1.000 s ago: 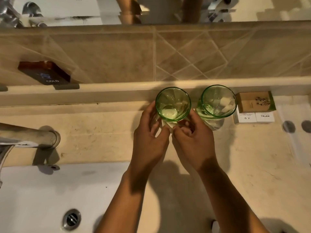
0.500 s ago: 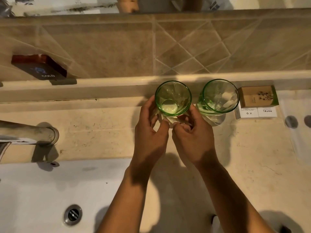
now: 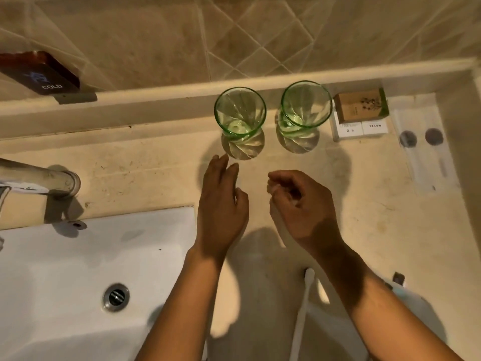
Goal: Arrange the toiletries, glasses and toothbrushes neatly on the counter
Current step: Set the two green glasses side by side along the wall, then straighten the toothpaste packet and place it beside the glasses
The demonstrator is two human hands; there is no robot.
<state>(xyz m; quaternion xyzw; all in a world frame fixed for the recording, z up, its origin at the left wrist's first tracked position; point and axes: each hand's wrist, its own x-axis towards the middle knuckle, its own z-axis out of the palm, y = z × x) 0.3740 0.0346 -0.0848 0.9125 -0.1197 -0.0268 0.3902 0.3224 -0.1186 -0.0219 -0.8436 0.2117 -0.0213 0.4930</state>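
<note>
Two green glasses, the left glass [image 3: 240, 118] and right glass [image 3: 306, 110], are standing near twelve o'clock on the surface [image 3: 156, 175]. Both hands are empty: left hand [image 3: 221, 201] flat open, right hand [image 3: 302, 204] loosely curled. Reaching carelessly for the toothbrush [image 3: 303, 306] at five o'clock, an arm could be tipping a glass.

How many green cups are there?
2. One green glass stands on the counter by the back ledge, just beyond the left hand. The other green glass stands right beside it, next to the small boxes. None looks hidden.
</note>
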